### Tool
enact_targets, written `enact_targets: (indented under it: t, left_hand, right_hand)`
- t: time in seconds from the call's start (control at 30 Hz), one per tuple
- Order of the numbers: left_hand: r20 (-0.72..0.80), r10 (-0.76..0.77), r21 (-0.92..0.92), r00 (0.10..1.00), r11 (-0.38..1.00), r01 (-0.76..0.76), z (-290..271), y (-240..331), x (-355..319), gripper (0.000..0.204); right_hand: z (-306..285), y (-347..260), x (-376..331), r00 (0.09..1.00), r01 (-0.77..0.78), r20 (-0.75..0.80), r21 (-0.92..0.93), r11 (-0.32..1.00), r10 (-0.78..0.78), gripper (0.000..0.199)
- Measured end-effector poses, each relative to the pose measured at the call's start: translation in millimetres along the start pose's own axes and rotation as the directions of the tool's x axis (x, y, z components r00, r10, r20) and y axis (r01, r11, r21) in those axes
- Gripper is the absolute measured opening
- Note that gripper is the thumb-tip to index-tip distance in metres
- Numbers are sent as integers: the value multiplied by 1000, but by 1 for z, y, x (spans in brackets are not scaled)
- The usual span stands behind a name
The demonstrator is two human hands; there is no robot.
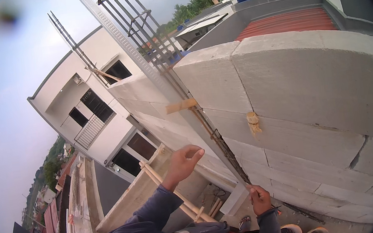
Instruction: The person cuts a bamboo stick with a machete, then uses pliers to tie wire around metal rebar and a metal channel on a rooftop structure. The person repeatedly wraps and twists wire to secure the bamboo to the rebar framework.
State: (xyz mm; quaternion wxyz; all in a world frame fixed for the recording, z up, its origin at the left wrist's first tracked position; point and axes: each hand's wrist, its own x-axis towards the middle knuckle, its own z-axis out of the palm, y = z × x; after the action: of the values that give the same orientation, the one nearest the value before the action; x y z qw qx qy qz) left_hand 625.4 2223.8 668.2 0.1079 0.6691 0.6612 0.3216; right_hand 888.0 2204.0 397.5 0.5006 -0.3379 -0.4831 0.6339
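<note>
A long pale metal straightedge (pixel 163 79) leans against a wall of light grey blocks (pixel 306 96), beside a column of rusty rebar (pixel 134 22). My right hand (pixel 259 199) is closed around the straightedge's lower end, near the ground. My left hand (pixel 185 160) is raised just left of the straightedge at mid height, with its fingers curled and apart and nothing visible in it. A wooden peg (pixel 182 105) sticks out of the wall next to the straightedge, above my left hand. A second peg (pixel 253 122) sits in a joint further right.
Several wooden sticks (pixel 178 194) lean by a low parapet (pixel 133 196) under my left arm. A white block offcut (pixel 233 200) lies at the wall's foot. My shoes (pixel 300 232) stand on the rough slab. A white building (pixel 96 114) rises beyond the edge, with roofs behind the wall.
</note>
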Motion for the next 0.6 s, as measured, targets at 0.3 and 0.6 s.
enact_targets:
  t: [0.3,0.6]
  left_hand:
    - [-450,-82,-429,889,893,-135,2,-76,115,73]
    - [-422,26,-568,906,772,-286,18,-85,154,51]
  right_hand:
    - [-86,66,-43,899,-149,-424,-70,986,106,34]
    - [-84,24,-59,902,-291,-385,-207,934,196,29]
